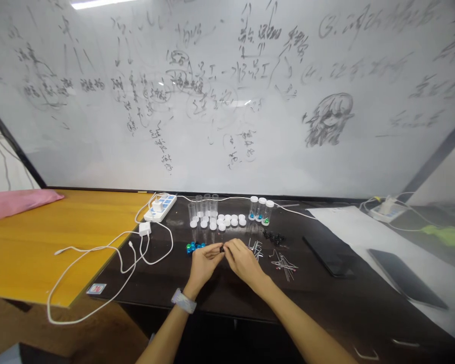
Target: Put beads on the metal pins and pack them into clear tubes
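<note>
My left hand (203, 264) and my right hand (245, 260) meet over the dark table, fingertips pinched together. Between them is a small black piece (222, 248), mostly hidden by the fingers, so its exact kind does not show. Shiny blue and green small parts (194, 247) lie just left of my left hand. Close to my right hand are bent metal rods like hex keys (256, 248). Thin metal pins (285, 266) with small reddish ends are further right, and a pile of small black parts (274, 237) sits behind them.
Clear tubes (207, 205) and white caps (234, 221) stand at the back, beside capped tubes (262, 210) holding blue and green parts. A power strip (160, 207) and white cables (109, 246) lie left. A black phone (328, 257) and a grey tablet-like device (406, 278) lie right.
</note>
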A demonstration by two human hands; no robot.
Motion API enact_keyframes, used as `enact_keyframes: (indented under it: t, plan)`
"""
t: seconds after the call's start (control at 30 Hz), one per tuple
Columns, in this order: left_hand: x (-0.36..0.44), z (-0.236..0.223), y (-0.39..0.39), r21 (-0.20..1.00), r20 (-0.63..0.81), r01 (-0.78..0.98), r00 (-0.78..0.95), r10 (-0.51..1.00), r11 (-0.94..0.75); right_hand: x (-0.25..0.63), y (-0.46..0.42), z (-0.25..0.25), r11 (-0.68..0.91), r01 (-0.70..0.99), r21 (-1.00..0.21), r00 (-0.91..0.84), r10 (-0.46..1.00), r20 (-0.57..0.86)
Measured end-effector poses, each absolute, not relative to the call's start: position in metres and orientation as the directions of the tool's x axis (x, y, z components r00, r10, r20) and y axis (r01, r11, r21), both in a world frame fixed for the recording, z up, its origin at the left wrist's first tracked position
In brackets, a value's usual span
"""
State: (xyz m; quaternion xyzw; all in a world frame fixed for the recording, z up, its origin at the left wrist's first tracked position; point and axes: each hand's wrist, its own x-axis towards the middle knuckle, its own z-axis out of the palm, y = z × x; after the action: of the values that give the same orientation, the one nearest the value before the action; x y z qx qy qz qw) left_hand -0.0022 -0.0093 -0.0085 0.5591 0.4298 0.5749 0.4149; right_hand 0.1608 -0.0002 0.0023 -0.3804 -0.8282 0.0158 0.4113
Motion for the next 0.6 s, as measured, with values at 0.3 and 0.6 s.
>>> enact_keyframes:
  t: [0.3,0.6]
  plan:
    - [-0.002,-0.009,-0.007,0.966,0.245,-0.077,-0.011,0.969,-0.245,0.154,0.000,-0.004,0.660,0.751,-0.037,-0.488,0.591,0.642]
    - [-0.005,-0.005,-0.009,0.954,0.066,-0.296,0.038,0.997,-0.052,0.187,0.024,0.009,0.647,0.621,-0.443,-0.230,0.690,0.686]
